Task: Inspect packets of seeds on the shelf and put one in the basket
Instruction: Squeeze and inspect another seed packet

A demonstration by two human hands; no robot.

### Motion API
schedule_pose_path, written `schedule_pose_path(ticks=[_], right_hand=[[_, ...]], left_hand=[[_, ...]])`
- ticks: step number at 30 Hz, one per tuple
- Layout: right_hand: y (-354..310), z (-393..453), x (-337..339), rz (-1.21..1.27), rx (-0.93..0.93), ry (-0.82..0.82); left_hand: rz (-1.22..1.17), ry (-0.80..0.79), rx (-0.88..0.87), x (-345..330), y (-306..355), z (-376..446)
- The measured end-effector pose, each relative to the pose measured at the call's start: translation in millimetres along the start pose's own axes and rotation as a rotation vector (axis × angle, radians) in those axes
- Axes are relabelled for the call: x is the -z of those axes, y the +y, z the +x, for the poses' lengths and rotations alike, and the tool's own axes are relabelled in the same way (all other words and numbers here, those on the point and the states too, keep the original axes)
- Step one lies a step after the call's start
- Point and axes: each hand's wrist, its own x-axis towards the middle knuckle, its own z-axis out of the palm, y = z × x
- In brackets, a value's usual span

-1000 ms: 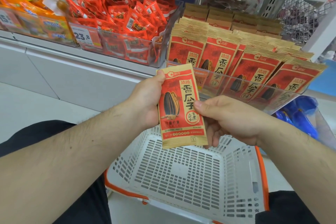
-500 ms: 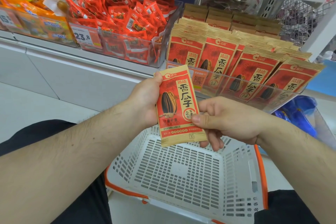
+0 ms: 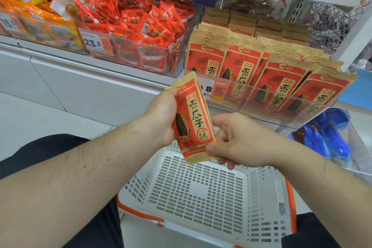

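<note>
Person holds 1 seed packet w/ both hands, right over the white basket. Left hand curls round its upper left edge; right hand pinches the lower right corner, tilting it, probably to read it. Basket's got nothing in it yet. More packets stand on the shelf behind.
</note>
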Motion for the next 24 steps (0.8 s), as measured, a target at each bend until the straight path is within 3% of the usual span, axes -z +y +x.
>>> schedule_pose_path(ticks=[5,9,16,24], right_hand=[[-6,2,-13,-0.271,0.057,0.096],[-9,2,-14,-0.156,0.054,0.123],[-9,5,-5,0.013,0.023,0.398],[-12,3,-3,-0.017,0.003,0.443]], left_hand=[[0.033,0.038,-0.052,-3,-9,0],[0.058,-0.067,-0.054,-2,-6,1],[0.208,-0.254,-0.097,-8,-11,-9],[0.394,-0.421,-0.229,-24,6,-19]])
